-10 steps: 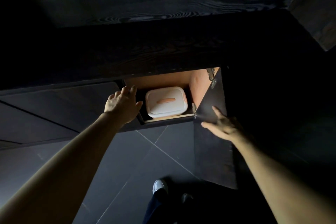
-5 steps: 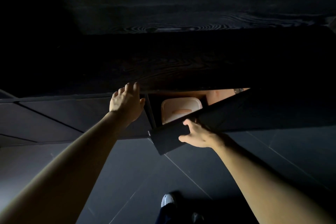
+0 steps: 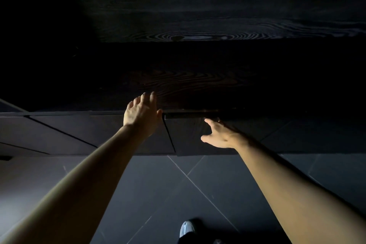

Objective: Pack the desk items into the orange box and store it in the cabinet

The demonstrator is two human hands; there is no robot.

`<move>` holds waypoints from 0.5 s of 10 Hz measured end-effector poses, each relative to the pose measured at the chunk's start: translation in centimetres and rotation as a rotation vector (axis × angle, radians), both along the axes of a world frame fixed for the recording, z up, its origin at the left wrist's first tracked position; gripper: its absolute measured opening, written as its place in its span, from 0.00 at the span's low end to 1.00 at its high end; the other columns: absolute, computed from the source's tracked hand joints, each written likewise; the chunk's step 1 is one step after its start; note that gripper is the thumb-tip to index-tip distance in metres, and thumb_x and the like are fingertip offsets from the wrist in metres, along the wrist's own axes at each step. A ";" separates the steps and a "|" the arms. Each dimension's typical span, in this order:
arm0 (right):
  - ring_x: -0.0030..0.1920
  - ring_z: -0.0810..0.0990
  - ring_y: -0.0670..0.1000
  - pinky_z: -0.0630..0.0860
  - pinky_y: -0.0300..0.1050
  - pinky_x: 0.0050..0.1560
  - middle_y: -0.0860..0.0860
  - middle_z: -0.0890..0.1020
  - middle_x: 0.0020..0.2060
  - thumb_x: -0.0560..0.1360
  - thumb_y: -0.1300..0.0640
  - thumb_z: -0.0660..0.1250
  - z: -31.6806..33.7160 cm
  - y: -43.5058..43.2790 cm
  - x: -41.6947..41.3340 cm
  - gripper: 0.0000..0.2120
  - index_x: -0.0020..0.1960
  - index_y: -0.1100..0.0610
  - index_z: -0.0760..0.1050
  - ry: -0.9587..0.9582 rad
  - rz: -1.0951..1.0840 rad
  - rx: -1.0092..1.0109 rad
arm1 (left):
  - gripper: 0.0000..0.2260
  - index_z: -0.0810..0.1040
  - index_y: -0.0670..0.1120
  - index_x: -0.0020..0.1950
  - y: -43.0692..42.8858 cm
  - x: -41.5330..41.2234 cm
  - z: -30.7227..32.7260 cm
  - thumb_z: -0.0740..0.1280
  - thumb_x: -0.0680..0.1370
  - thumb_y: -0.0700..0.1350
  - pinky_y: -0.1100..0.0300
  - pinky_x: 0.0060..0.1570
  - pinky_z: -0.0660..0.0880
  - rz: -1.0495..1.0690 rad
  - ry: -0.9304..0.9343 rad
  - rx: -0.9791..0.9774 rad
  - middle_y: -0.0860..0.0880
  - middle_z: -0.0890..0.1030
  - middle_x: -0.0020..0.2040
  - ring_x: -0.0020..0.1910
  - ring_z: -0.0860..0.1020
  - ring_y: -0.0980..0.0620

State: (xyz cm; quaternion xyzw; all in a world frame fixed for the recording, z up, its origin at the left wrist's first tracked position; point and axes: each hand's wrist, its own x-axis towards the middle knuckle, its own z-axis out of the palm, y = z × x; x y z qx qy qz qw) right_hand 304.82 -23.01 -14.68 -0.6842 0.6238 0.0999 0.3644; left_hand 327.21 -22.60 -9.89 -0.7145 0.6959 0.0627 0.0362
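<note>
The dark cabinet door [image 3: 188, 136] stands all but flush with the cabinet front, only a thin dark gap showing along its top edge. My right hand [image 3: 219, 134] lies flat against the door, fingers spread, holding nothing. My left hand [image 3: 141, 113] rests open on the neighbouring cabinet panel [image 3: 89, 130], just left of the door's edge. The orange box is hidden behind the door.
A dark wood-grain desk top [image 3: 198, 35] overhangs the cabinets. Dark floor tiles [image 3: 158, 194] with pale grout lines spread below. My white shoe [image 3: 186, 228] shows at the bottom edge.
My right hand has swung the door from wide open to nearly flush with the front. The white-lidded box inside has gone out of sight. My left hand stayed on the panel.
</note>
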 end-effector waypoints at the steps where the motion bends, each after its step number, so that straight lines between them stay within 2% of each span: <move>1: 0.72 0.59 0.58 0.63 0.53 0.64 0.54 0.56 0.74 0.71 0.45 0.63 0.3 -1.1 0.4 0.37 0.74 0.50 0.52 0.002 0.017 0.010 | 0.26 0.57 0.42 0.72 0.3 -0.1 0.0 0.58 0.79 0.53 0.52 0.62 0.64 -0.002 -0.003 0.008 0.41 0.68 0.67 0.65 0.68 0.42; 3: 0.73 0.56 0.58 0.60 0.54 0.68 0.55 0.53 0.75 0.72 0.46 0.63 1.1 -1.2 0.3 0.40 0.75 0.50 0.45 0.104 0.099 0.080 | 0.25 0.60 0.43 0.71 1.0 -1.0 0.7 0.59 0.78 0.54 0.51 0.61 0.64 0.007 0.003 0.029 0.41 0.69 0.66 0.64 0.68 0.41; 5: 0.66 0.68 0.60 0.69 0.55 0.63 0.58 0.67 0.68 0.74 0.46 0.61 5.9 -0.7 -2.0 0.28 0.71 0.55 0.60 0.077 0.115 -0.126 | 0.24 0.62 0.43 0.69 3.0 -3.2 2.4 0.59 0.78 0.55 0.50 0.62 0.64 0.020 -0.035 0.011 0.41 0.70 0.65 0.64 0.68 0.41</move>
